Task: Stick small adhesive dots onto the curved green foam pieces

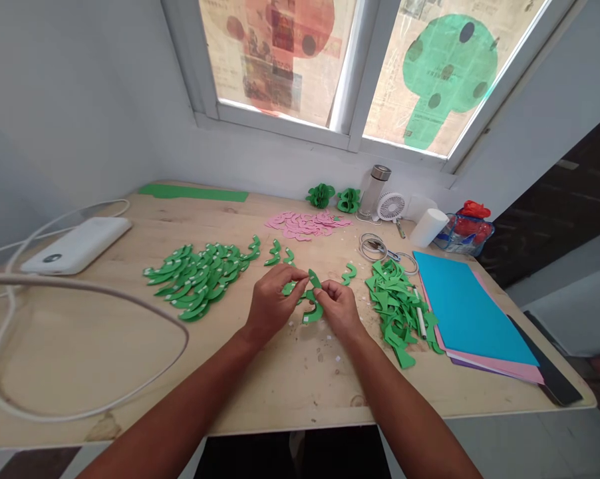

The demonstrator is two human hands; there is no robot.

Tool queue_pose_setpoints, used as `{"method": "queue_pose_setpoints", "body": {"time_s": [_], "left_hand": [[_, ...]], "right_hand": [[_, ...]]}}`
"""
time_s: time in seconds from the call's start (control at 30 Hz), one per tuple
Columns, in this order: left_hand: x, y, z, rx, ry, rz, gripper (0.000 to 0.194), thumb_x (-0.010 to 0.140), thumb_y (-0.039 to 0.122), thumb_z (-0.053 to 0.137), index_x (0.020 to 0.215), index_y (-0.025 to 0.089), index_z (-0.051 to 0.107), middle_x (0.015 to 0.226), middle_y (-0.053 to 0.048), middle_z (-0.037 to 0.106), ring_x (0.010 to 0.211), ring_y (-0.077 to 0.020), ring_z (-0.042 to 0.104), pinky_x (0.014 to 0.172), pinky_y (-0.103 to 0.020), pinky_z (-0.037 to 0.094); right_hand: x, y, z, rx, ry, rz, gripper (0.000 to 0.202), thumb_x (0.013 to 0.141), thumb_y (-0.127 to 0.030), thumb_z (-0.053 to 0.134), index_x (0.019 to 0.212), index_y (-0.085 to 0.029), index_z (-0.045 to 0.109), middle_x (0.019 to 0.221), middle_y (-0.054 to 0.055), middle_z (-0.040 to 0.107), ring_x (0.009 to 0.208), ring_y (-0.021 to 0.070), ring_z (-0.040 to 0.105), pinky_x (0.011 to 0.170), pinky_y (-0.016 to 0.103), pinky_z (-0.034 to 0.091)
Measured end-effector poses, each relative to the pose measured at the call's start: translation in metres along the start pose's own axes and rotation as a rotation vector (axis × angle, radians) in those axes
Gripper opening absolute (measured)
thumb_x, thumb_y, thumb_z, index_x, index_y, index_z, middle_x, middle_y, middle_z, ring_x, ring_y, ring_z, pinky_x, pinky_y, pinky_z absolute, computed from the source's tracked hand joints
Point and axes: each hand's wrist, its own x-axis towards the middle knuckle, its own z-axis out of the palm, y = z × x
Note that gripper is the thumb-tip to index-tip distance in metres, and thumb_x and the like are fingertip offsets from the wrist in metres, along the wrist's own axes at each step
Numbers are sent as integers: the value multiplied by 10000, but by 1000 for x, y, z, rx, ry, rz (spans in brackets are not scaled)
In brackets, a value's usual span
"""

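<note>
My right hand (pixel 337 307) pinches a green wavy paper cutout (pixel 313 313) between thumb and fingers, above the middle of the table. A small white patch shows on the cutout's lower end. Close against it, the fingers of my left hand (pixel 276 298) are pinched together at the cutout's upper part; what lies between their tips is too small to make out. Part of the green paper shows beside the left fingers. Behind my hands lie a few loose wavy green cutouts (pixel 275 253), and another green cutout (pixel 349 273) rests beyond my right hand.
Left is a heap of green cutouts with white patches (pixel 205 276); right, green paper scraps (pixel 397 306) with a white pen (pixel 420 314). Pink cutouts (pixel 304 224) lie behind. Coloured sheets (pixel 472 306), scissors (pixel 387 251), tape rolls, a power bank (pixel 78 245) and a looping white cable (pixel 105 414) surround.
</note>
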Motion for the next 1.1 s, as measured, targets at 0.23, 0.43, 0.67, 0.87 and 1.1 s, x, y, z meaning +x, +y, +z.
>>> {"method": "queue_pose_setpoints", "body": {"time_s": [0.23, 0.43, 0.67, 0.87, 1.1], "left_hand": [[-2, -5, 3, 74, -78, -10, 122, 796, 269, 566, 809, 188, 657, 793, -53, 683, 780, -192, 619, 735, -307, 478], [0, -2, 3, -205, -106, -284, 114, 721, 303, 645, 758, 202, 683, 785, -32, 690, 702, -173, 614, 682, -271, 479], [5, -1, 3, -627, -62, -617, 310, 586, 337, 763, 814, 163, 645, 788, -42, 675, 741, -182, 625, 665, -282, 495], [3, 1, 4, -670, -305, -725, 345, 564, 337, 785, 825, 148, 661, 702, -31, 666, 621, -154, 605, 560, -249, 458], [-1, 0, 10, -704, -242, -701, 292, 559, 343, 787, 739, 154, 656, 680, -32, 658, 618, -156, 603, 592, -272, 494]], "right_hand": [[-1, 1, 0, -162, -6, -90, 204, 722, -354, 579, 671, -158, 604, 554, -26, 531, 503, 94, 430, 476, 210, 337], [-4, -5, -1, -192, -46, -137, 195, 740, -343, 567, 688, -162, 614, 580, -23, 527, 524, 96, 420, 490, 214, 331], [-2, -2, 0, -21, -25, -46, 236, 716, -398, 608, 717, -162, 616, 602, -12, 560, 520, 107, 457, 504, 228, 354], [1, 0, -2, 16, 52, -52, 201, 719, -355, 604, 708, -155, 615, 578, -26, 524, 504, 92, 418, 490, 220, 331], [2, 0, -3, 25, 49, -23, 242, 704, -403, 621, 717, -162, 607, 607, -13, 545, 547, 111, 467, 493, 220, 351]]}}
